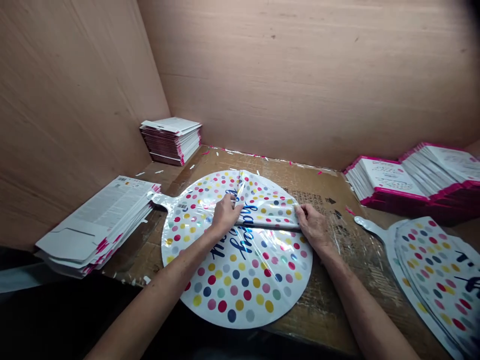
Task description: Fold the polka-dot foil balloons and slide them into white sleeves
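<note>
Coming to you live from above a round foil balloon [240,280] lying flat at the centre of the frame, white with bright polka dots and blue script, and its upper part is folded down across the face!

Where are the hands?

Left hand [226,215] sits at the middle of that fold, fingers curled down and gripping the foil. Right hand [314,227] is out at the fold's right end, fingers bent over the creased edge, gripping there too.

And the balloon's narrow end?

Its tab [161,201] points left, with a barcode label [182,206] just below it, and it reaches just beside a stack of printed cartons [101,225] at the left of the frame.

What else is out there on the bench?

A worn cardboard sheet [300,175] covers the top. Up in the back corner, upper left of centre, sits a smaller stack of pink-edged cards [170,141]. Over on the right, a bigger pile of pink-edged cards [412,182] — and in the lower right corner, a stack of matching dotted balloons [431,285], lying flat with a tab pointing up and left. Wood-panelled walls [300,75] close in behind it all.
</note>
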### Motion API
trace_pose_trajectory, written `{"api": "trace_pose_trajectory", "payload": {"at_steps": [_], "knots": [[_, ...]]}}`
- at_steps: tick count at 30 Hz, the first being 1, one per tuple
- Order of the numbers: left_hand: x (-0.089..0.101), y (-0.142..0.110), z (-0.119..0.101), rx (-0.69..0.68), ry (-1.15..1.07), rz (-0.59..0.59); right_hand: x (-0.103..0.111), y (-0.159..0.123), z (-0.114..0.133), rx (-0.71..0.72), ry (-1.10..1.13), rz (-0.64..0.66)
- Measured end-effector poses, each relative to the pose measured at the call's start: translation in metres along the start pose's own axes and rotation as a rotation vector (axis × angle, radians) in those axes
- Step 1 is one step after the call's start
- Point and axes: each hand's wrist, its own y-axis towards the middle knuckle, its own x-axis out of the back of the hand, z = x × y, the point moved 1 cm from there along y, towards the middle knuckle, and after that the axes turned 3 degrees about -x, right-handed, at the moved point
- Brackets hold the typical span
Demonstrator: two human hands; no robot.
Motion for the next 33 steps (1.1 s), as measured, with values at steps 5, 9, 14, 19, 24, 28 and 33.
{"api": "trace_pose_trajectory", "payload": {"at_steps": [5, 9, 14, 19, 24, 28, 33], "knots": [[-0.003, -0.007, -0.012, -0.102, 0.298, -0.062, -0.007, 0.017, 0.011, -0.083, -0.284, 0.039], [-0.013, -0.009, -0.010, -0.302, 0.387, -0.124, -0.006, 0.017, 0.014, -0.059, -0.323, 0.081], [-0.031, -0.012, 0.008, -0.506, 0.495, 0.037, 0.008, -0.012, 0.026, 0.406, -0.359, -0.135], [-0.031, -0.010, 0.012, -0.440, 0.460, 0.110, -0.005, -0.010, 0.040, 0.835, -0.537, 0.091], [-0.029, -0.004, 0.011, -0.349, 0.391, 0.143, -0.006, -0.007, 0.028, 0.706, -0.594, 0.128], [-0.025, 0.000, 0.009, -0.347, 0.396, 0.164, 0.014, -0.040, 0.003, 0.450, -0.665, 0.165], [-0.009, -0.039, -0.012, -0.641, 0.356, 0.121, 0.011, -0.079, 0.034, 0.409, -0.589, 0.104]]}}
